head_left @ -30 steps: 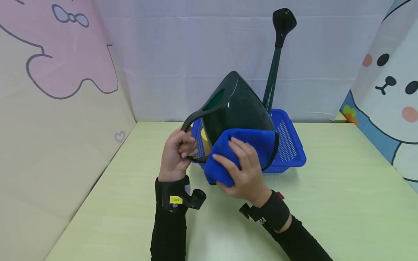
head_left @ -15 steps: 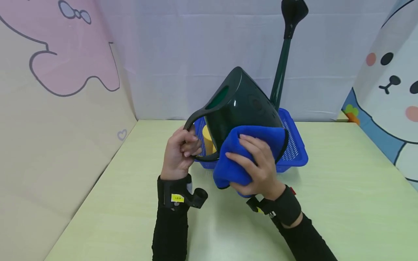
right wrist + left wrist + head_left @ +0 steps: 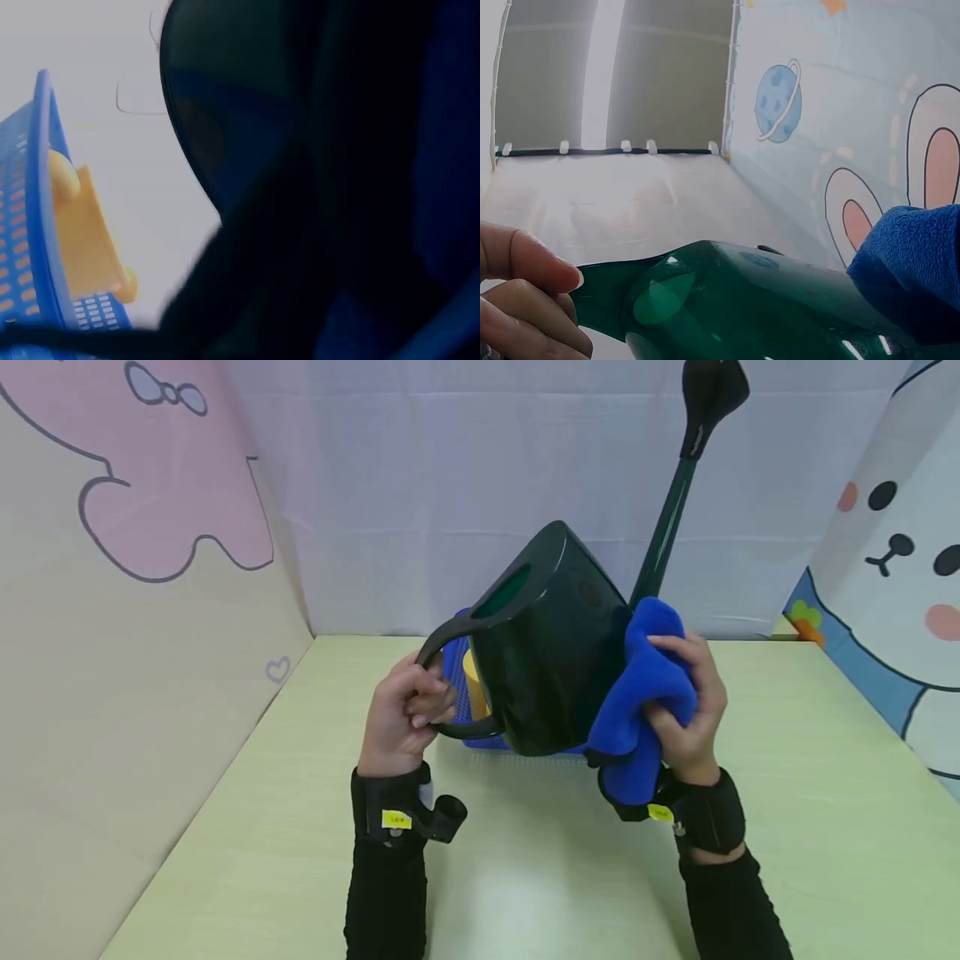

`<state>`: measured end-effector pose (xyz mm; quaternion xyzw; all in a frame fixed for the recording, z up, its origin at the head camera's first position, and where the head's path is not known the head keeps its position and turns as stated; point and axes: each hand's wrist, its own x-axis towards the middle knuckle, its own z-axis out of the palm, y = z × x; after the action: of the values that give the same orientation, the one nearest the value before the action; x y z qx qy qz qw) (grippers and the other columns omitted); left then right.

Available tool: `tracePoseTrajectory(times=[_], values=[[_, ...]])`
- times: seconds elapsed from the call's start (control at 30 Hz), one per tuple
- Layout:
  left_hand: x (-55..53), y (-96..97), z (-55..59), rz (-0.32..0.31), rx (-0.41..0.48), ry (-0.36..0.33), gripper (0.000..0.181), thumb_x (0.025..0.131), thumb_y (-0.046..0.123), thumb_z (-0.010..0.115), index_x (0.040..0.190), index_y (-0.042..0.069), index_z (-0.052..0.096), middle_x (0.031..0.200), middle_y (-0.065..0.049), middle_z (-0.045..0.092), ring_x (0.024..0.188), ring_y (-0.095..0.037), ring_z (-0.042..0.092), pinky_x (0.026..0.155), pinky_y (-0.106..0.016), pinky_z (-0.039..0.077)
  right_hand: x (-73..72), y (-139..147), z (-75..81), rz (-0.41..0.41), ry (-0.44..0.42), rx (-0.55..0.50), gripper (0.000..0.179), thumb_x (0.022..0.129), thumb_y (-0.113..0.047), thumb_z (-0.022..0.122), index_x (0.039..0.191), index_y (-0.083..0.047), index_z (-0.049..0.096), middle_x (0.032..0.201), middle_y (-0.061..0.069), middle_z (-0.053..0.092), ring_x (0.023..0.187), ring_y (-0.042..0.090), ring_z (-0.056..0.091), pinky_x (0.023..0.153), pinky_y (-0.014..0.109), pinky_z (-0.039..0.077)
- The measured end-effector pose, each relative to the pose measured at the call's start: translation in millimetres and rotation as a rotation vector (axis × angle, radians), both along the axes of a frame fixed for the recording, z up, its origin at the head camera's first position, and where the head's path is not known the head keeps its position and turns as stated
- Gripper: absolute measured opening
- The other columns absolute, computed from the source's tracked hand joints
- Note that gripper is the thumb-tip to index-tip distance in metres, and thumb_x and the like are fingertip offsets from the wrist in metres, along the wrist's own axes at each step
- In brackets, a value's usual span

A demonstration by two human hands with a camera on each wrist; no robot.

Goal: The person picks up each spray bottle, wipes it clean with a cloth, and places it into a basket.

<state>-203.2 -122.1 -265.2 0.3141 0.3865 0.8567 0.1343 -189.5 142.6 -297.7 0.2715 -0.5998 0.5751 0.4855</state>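
My left hand (image 3: 411,714) grips the handle of a dark green watering can (image 3: 555,652), its fingers curled round it. Tilted on its side above the table, the can points its long spout (image 3: 667,527) up to the right, with a black rose (image 3: 708,402) at the tip. My right hand (image 3: 693,706) holds a bunched blue cloth (image 3: 641,702) against the can's base. In the left wrist view the cloth (image 3: 915,262) lies at the right end of the green body (image 3: 742,307). Dark cloth and can fill most of the right wrist view.
Behind the can stands a blue perforated basket (image 3: 455,672), largely hidden by it. A yellow object (image 3: 475,689) sits inside; the right wrist view shows it as a yellow piece (image 3: 86,232) within the basket wall (image 3: 45,225). Printed curtains surround the pale table (image 3: 262,827).
My right hand with the cloth has moved right, from the can's near side to its base end, and the cloth is more bunched. The spout has swung slightly right; my left hand keeps its grip.
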Motion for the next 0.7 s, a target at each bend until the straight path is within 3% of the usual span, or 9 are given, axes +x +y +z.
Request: tracePoseTrajectory(times=[0.1, 0.23, 0.53, 0.7], values=[[0.6, -2.0, 0.7, -0.007, -0.007, -0.001, 0.027, 0.076, -0.005, 0.026, 0.056, 0.011, 0.033, 0.046, 0.0, 0.019, 0.036, -0.014, 0.016, 0.039, -0.027, 0.005, -0.7, 1.7, 0.0, 0.007, -0.014, -0.022, 0.049, 0.061, -0.01, 0.044, 0.104, 0.011, 0.055, 0.108, -0.004, 0.061, 0.095, 0.014, 0.052, 0.085, 0.028, 0.036], [0.8, -3.2, -0.1, 0.026, -0.015, -0.018, 0.026, 0.076, -0.005, 0.028, 0.056, 0.011, 0.029, 0.046, 0.001, 0.019, 0.037, -0.013, 0.017, 0.04, -0.027, 0.006, -1.8, -3.2, -1.9, -0.03, -0.001, 0.025, 0.048, 0.064, -0.017, 0.049, 0.103, 0.011, 0.054, 0.112, -0.004, 0.06, 0.1, 0.013, 0.053, 0.09, 0.028, 0.038], [0.4, -3.3, -1.1, 0.063, -0.009, -0.049, 0.029, 0.076, -0.006, 0.029, 0.056, 0.014, 0.035, 0.047, 0.002, 0.019, 0.037, -0.013, 0.017, 0.041, -0.027, 0.006, -0.5, -20.9, -7.2, -0.19, 0.088, 0.241, 0.064, 0.075, -0.056, 0.054, 0.102, 0.001, 0.057, 0.122, 0.016, 0.055, 0.114, 0.023, 0.053, 0.099, 0.038, 0.039], [-0.5, -3.3, -0.4, 0.06, -0.003, -0.059, 0.028, 0.076, -0.006, 0.027, 0.056, 0.013, 0.033, 0.047, 0.002, 0.018, 0.038, -0.013, 0.015, 0.042, -0.027, 0.005, 3.5, -39.4, -9.3, -0.266, 0.152, 0.374, 0.058, 0.075, -0.058, 0.052, 0.102, -0.007, 0.059, 0.121, 0.02, 0.053, 0.116, 0.034, 0.051, 0.099, 0.048, 0.039]])
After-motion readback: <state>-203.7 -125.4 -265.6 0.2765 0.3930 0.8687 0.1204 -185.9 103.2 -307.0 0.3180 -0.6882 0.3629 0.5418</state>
